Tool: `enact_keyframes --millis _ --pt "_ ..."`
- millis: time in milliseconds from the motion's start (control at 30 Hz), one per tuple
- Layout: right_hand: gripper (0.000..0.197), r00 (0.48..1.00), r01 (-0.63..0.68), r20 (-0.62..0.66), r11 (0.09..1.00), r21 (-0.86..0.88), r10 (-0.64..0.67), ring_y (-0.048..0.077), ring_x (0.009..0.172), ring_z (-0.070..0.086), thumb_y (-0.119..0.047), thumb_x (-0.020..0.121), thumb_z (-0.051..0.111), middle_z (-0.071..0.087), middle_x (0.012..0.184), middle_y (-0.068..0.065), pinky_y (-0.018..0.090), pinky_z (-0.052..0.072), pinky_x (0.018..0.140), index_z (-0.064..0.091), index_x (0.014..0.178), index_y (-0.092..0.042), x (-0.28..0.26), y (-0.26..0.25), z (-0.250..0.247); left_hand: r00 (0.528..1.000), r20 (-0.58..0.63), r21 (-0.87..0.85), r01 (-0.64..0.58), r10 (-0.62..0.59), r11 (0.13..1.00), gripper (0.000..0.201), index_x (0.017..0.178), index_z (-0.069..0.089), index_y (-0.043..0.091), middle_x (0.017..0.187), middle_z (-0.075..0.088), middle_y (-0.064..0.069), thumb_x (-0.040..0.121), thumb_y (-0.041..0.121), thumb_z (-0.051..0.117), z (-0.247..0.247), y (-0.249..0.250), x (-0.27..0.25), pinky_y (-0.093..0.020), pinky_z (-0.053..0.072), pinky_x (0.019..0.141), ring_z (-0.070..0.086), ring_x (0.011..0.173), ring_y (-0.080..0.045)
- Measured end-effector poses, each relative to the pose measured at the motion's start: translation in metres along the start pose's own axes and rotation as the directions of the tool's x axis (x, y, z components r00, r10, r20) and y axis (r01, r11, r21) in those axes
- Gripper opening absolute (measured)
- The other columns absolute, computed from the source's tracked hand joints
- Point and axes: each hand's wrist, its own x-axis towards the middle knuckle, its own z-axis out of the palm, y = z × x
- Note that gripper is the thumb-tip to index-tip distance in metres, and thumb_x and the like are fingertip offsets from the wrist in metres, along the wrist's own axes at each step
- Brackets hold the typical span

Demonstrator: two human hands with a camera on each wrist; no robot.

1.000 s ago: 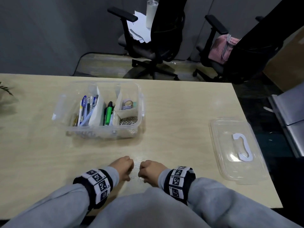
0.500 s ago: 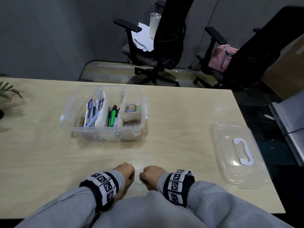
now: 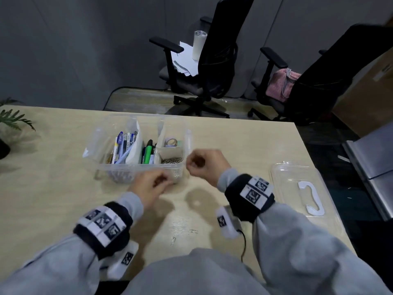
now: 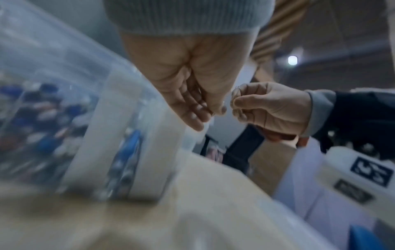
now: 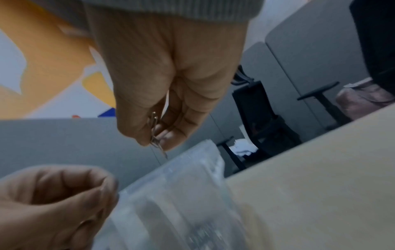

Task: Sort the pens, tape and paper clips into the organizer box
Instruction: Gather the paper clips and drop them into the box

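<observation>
Nearest the person, two paper clips [image 3: 184, 236] lie loose on the pale wooden table [image 3: 53, 199], so by my judgement the sorting is nearly but not quite finished. A little further out, the left hand [image 3: 150, 185] hangs just in front of the organizer box [image 3: 140, 167] with fingers curled and fingertips pinched together; it seems to hold something small, but blur hides what. The right hand [image 3: 205, 165], raised at the box's near right corner, pinches a few paper clips [image 5: 155, 132] between thumb and fingers, probably poised to drop them into the near right compartment, where a heap of clips [image 3: 171, 161] already lies. Behind that compartment sit the tape rolls [image 3: 171, 142]; the pens [image 3: 124, 145] and markers [image 3: 148, 152] fill the long sections to the left. The clear lid [image 3: 297, 188] rests well apart on the right. A plant [image 3: 12, 120] edges in at far left; beyond the table stand two office chairs [image 3: 212, 67] against grey partitions, one bearing papers and a tumbler.
</observation>
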Motion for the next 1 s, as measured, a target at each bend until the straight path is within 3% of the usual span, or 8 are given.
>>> enact_keyframes --millis 100,233,400,567,667,733,800,1000 --pt "0.004 0.992 0.057 -0.113 0.998 -0.022 -0.059 0.003 0.064 0.058 -0.007 0.078 0.071 0.067 0.072 -0.002 0.012 0.047 0.071 0.071 0.082 -0.008 0.034 -0.025 0.006 0.989 -0.116 -0.135 0.071 -0.087 0.988 0.018 0.073 0.066 0.029 0.055 0.063 0.014 0.081 0.014 0.07 -0.022 0.018 0.031 -0.02 0.05 0.064 0.057 0.052 -0.001" --pt "0.017 1.0 -0.019 -0.014 0.978 -0.209 0.017 0.025 0.091 0.066 -0.02 0.091 0.06 0.073 0.097 0.008 0.034 0.051 0.085 0.073 0.098 -0.013 0.059 -0.016 0.034 0.985 -0.13 0.073 0.128 -0.117 0.989 0.013 0.093 0.074 0.013 0.077 0.071 -0.005 0.087 0.018 0.064 -0.027 0.02 0.053 -0.03 0.051 0.08 0.063 0.074 -0.02" --pt "0.024 1.0 0.002 0.018 0.951 -0.308 0.004 0.032 0.096 0.063 -0.021 0.094 0.053 0.071 0.103 0.013 0.034 0.048 0.086 0.071 0.108 -0.015 0.049 0.0 0.041 0.986 -0.164 0.187 0.057 -0.026 0.981 0.02 0.104 0.072 0.01 0.103 0.071 -0.01 0.089 0.011 0.059 -0.012 0.005 0.048 -0.029 0.047 0.089 0.064 0.096 -0.026" --pt "0.008 0.95 0.175 -0.231 0.971 -0.162 -0.21 0.021 0.079 0.06 -0.011 0.086 0.062 0.065 0.088 0.004 0.032 0.053 0.072 0.064 0.094 -0.01 0.008 0.01 0.029 0.925 -0.277 0.264 -0.187 0.26 0.946 0.019 0.1 0.067 0.01 0.097 0.063 -0.004 0.081 0.006 0.067 -0.004 -0.006 0.027 -0.026 0.041 0.085 0.053 0.093 -0.014" --pt "0.006 0.991 0.127 -0.016 0.967 -0.223 -0.134 0.02 0.073 0.059 -0.016 0.087 0.063 0.062 0.086 0.004 0.034 0.051 0.07 0.063 0.091 -0.011 -0.026 0.036 0.03 0.879 -0.021 0.4 -0.429 0.477 0.81 0.008 0.088 0.059 0.019 0.088 0.057 0.004 0.082 0.023 0.06 0.013 -0.019 -0.001 -0.022 0.037 0.078 0.042 0.085 -0.009" --pt "0.015 0.951 0.058 0.303 0.928 -0.368 0.06 0.023 0.085 0.061 -0.023 0.089 0.062 0.065 0.096 0.006 0.037 0.051 0.08 0.066 0.098 -0.012 -0.046 0.058 0.04 0.905 0.357 0.34 -0.357 0.232 0.87 0.021 0.099 0.059 0.02 0.098 0.052 0.008 0.085 0.036 0.058 0.031 -0.036 -0.019 -0.023 0.04 0.085 0.042 0.091 -0.005" --pt "0.023 0.842 0.021 0.477 0.87 -0.493 0.25 0.023 0.098 0.06 -0.03 0.088 0.062 0.065 0.107 0.004 0.037 0.05 0.088 0.067 0.107 -0.017 -0.063 0.073 0.054 0.811 0.584 0.378 -0.247 -0.023 0.892 0.038 0.112 0.057 0.022 0.105 0.047 0.01 0.081 0.043 0.065 0.051 -0.057 -0.033 -0.025 0.042 0.093 0.047 0.099 -0.008" --pt "0.028 0.768 0.0 0.527 0.823 -0.568 0.364 0.022 0.11 0.055 -0.029 0.088 0.063 0.059 0.117 0.002 0.033 0.045 0.088 0.062 0.114 -0.021 -0.086 0.077 0.084 0.757 0.636 0.424 -0.177 -0.152 0.888 0.048 0.123 0.052 0.018 0.121 0.045 0.002 0.08 0.032 0.069 0.086 -0.065 -0.049 -0.027 0.041 0.093 0.05 0.109 -0.019"
